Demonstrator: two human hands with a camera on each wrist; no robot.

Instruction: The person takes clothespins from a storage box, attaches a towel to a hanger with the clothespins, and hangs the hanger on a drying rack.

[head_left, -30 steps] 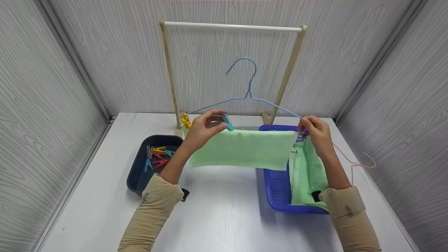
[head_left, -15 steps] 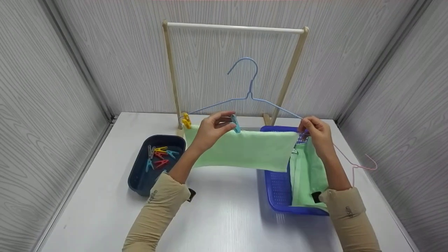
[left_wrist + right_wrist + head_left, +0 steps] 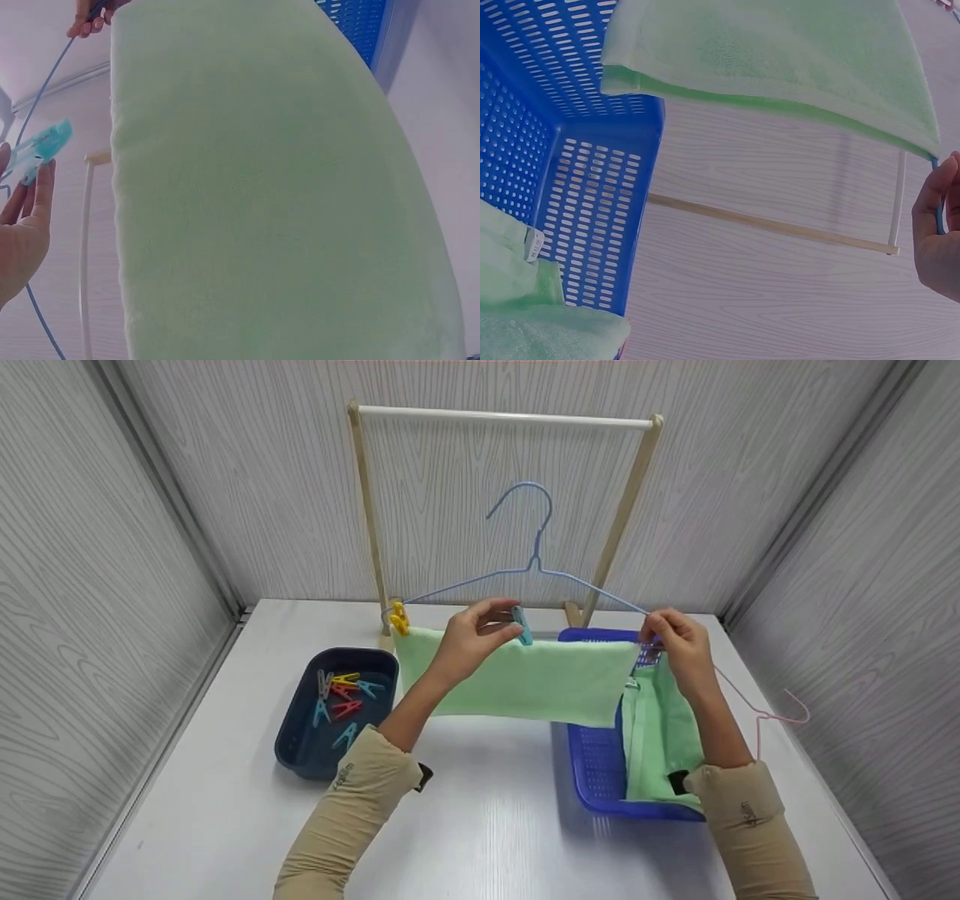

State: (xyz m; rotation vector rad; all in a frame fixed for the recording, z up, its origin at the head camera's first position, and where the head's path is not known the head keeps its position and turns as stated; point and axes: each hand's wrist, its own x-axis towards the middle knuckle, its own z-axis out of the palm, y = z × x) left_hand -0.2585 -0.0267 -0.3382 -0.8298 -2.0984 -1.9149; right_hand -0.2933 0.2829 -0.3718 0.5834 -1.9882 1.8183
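Note:
My left hand (image 3: 480, 637) pinches a light-blue clothespin (image 3: 523, 625) between thumb and fingers, just above the top edge of a pale green towel (image 3: 547, 682). That towel hangs folded over the lower bar of a blue wire hanger (image 3: 534, 562). At its left corner a yellow clothespin (image 3: 399, 619) clips it to the hanger. My right hand (image 3: 679, 641) grips the hanger's right end, beside the towel's right corner. In the left wrist view the clothespin (image 3: 41, 150) stands apart from the towel's edge. The right wrist view shows my fingers curled round the blue wire (image 3: 940, 214).
A dark tub (image 3: 289, 742) on the left holds several coloured clothespins. On the right, a blue basket (image 3: 592, 802) contains more green towels (image 3: 660, 735), with a pink hanger (image 3: 772, 715) beside it. Behind stands a wooden rack with a white rail (image 3: 502, 416).
My left hand has moved right along the towel's top edge with the light-blue clothespin, uncovering more of the tub. The right hand and hanger have hardly moved.

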